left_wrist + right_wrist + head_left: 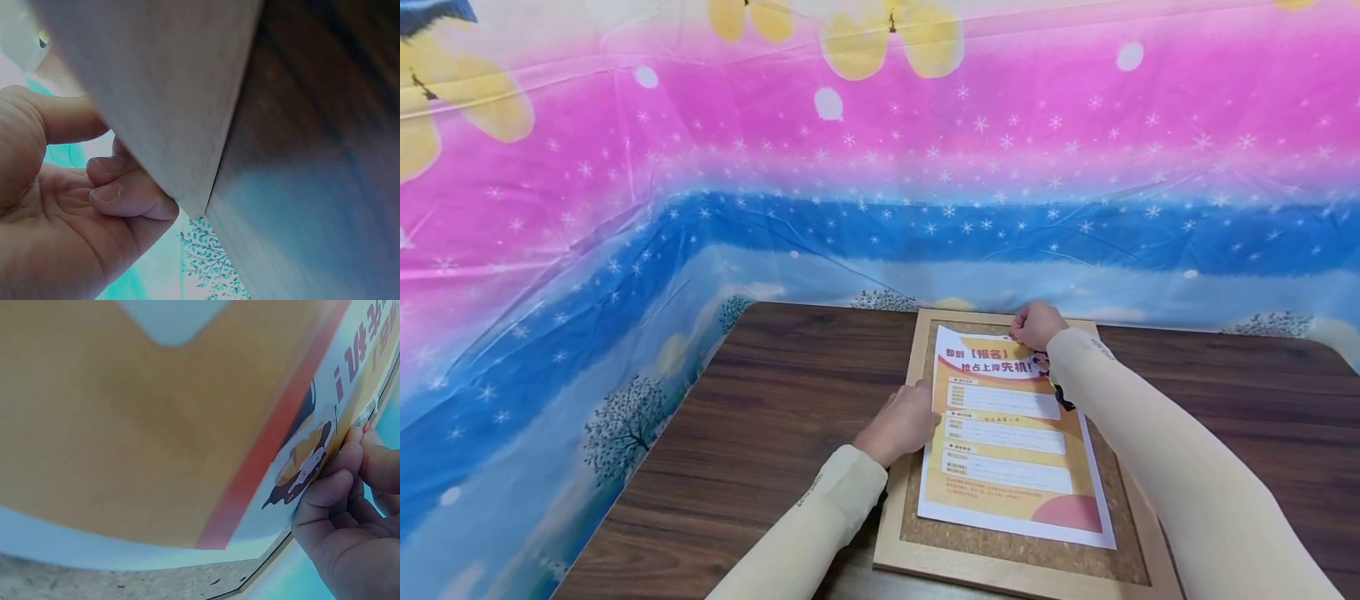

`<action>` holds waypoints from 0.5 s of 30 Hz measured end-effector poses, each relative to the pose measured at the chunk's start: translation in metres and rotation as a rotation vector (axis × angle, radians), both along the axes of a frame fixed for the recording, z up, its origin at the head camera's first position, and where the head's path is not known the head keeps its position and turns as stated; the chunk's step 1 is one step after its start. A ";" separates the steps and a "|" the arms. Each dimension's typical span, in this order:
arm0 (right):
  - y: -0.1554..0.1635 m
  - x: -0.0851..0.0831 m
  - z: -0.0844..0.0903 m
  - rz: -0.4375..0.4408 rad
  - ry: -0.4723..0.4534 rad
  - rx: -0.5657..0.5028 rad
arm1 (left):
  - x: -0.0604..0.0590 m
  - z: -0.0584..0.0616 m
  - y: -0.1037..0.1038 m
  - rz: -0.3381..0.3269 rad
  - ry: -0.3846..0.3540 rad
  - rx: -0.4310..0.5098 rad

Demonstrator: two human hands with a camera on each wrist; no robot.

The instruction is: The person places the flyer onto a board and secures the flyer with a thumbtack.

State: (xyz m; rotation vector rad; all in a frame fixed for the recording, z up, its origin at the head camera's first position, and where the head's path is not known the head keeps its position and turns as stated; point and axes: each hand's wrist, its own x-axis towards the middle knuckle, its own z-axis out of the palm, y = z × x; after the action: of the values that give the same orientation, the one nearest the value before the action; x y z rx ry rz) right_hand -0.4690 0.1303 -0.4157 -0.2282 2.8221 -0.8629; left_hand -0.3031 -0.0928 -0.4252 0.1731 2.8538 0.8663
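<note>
A printed orange-and-white poster (1007, 433) lies over a wood-framed cork board (970, 542) on the table. At the poster's top edge, my right hand (1037, 325) pinches a small red push pin (366, 427) between thumb and index finger; the pin's point is hidden. My left hand (902, 421) is at the poster's left edge, over the board's side. Its outer fingers (134, 194) are curled beside the frame in the left wrist view, while the thumb and index tips are hidden behind the frame. The poster's lower edge bows up slightly in the right wrist view.
The dark wooden table (760, 417) extends on both sides of the board. Behind it and to the left hangs a pink-and-blue patterned cloth (850, 217), close along the table's edges. The board's top end reaches the table's back edge.
</note>
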 end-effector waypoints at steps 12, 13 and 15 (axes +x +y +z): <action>-0.006 0.000 0.000 -0.048 0.005 0.039 | 0.001 0.001 0.000 -0.003 0.003 -0.033; -0.006 0.000 0.000 -0.050 0.006 0.044 | 0.001 0.001 0.000 -0.003 0.002 -0.036; -0.006 -0.002 -0.001 -0.050 0.008 0.051 | 0.000 0.001 0.000 -0.008 0.008 -0.045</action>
State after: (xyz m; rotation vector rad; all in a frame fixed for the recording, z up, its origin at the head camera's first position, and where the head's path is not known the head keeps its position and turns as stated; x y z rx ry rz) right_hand -0.4708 0.1247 -0.4166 -0.1549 2.8646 -0.8004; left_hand -0.3030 -0.0924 -0.4239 0.1826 2.8746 0.8014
